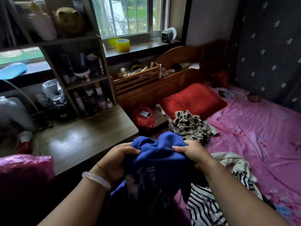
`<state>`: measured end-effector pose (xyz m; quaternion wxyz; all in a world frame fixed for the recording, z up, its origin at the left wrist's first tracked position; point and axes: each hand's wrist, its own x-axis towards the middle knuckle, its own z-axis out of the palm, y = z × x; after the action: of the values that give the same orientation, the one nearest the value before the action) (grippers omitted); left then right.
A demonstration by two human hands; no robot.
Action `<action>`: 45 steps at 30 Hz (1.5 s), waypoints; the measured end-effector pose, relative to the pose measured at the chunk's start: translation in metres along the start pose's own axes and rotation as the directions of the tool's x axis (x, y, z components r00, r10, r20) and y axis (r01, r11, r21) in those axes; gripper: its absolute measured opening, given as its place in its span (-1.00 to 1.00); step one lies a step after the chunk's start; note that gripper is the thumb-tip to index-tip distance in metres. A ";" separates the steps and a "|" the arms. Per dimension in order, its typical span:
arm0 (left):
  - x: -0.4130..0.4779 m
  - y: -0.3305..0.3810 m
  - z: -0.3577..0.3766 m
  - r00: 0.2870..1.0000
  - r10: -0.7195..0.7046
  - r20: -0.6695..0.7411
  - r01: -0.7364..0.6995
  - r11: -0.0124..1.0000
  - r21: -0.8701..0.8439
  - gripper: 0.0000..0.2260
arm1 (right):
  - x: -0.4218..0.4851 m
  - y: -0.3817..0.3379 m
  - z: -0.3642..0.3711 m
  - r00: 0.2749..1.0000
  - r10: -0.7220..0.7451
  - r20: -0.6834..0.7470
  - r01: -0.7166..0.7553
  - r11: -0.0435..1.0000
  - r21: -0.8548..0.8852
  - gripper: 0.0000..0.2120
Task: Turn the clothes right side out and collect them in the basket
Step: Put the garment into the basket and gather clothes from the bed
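Gripping the blue shirt (pixel 156 154) with my left hand (pixel 114 160) and right hand (pixel 190 154), both pinching its bunched top over the near left edge of the bed (pixel 244 136), I'd pull the fabric through evenly; no basket shows.

A: Window (pixel 130 17) at 12 o'clock, barred. Daylight, greenery outside; room itself dim.
B: Noted. 10 o'clock: dark shelf unit (pixel 73 62) standing on wooden desk (pixel 81 141).
A: Wooden headboard (pixel 171 74) at 1 o'clock, red pillow (pixel 192 98) just below.
B: 2 o'clock: dark patterned wall (pixel 268 46). Pink bed sheet (pixel 252 136) at 3 o'clock.
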<state>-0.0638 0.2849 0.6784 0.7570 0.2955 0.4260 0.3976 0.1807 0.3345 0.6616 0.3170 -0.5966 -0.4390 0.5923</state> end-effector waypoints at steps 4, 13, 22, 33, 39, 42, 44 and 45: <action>-0.003 0.003 -0.010 0.999 0.028 -0.044 -0.035 0.987 -0.158 -0.48 | 0.005 0.004 -0.013 0.994 0.112 -0.003 -0.108 0.966 0.237 -0.94; 0.014 -0.016 0.018 0.970 0.164 -0.182 -0.173 0.984 -0.032 -0.43 | -0.025 -0.040 0.026 0.922 -0.031 0.385 -0.132 0.911 0.390 -0.73; 0.028 -0.031 0.039 0.964 0.228 -0.135 -0.211 0.969 0.131 -0.38 | -0.037 -0.046 0.057 0.809 0.115 0.576 -0.248 0.956 0.158 -0.46; 0.042 -0.015 0.025 0.921 -0.039 -0.387 -0.069 0.963 -0.261 -0.69 | -0.001 0.000 0.025 0.931 0.085 0.356 0.056 0.928 -0.367 -0.68; 0.050 -0.015 0.017 0.932 -0.148 -0.331 0.004 0.917 -0.398 -0.50 | 0.012 0.021 0.036 0.983 0.027 0.184 -0.039 0.997 0.063 -0.78; 0.052 -0.022 0.012 0.941 -0.144 -0.307 0.019 0.926 -0.376 -0.47 | 0.006 0.018 0.033 0.973 0.155 0.169 -0.193 0.951 0.240 -0.95; 0.052 -0.028 0.010 0.937 -0.150 -0.317 0.044 0.947 -0.317 -0.56 | 0.001 0.013 0.028 0.921 0.277 0.273 -0.339 0.916 0.216 -0.84; 0.052 -0.032 0.009 0.935 -0.154 -0.320 0.058 0.956 -0.289 -0.62 | -0.001 0.011 0.026 0.880 0.331 0.339 -0.404 0.899 0.170 -0.72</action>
<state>-0.0278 0.3117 0.6364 0.7265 0.0910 0.5060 0.4560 0.1567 0.3255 0.6500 0.1956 -0.5299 -0.2866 0.7738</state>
